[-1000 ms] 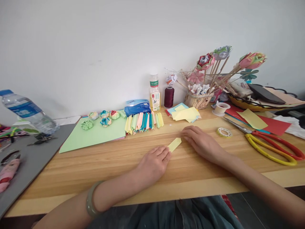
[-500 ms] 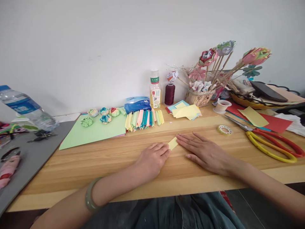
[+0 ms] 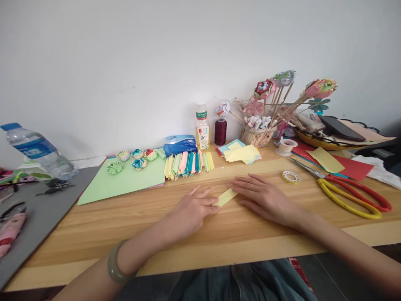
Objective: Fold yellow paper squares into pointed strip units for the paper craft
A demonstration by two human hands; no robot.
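A narrow yellow paper strip lies slantwise on the wooden table, a lengthwise crease showing on it. The thumb and index finger of my left hand are closed at its near left end, while the other fingers are spread. My right hand lies flat with stretched fingers, its fingertips over the strip's far right end. Behind the hands stands a row of folded coloured paper pieces. More cut paper sheets, yellow on top, are stacked beyond my right hand.
Large red-and-yellow-handled scissors and a tape roll lie at right. Paper flowers sit on green sheets at left. Along the wall stand a tissue pack, a drink bottle, a thread spool and a flower basket.
My left hand's fingers have spread and shifted slightly left, and more of the strip shows, with its crease visible. My right hand stays flat at the far end. The camera view has tilted up slightly.
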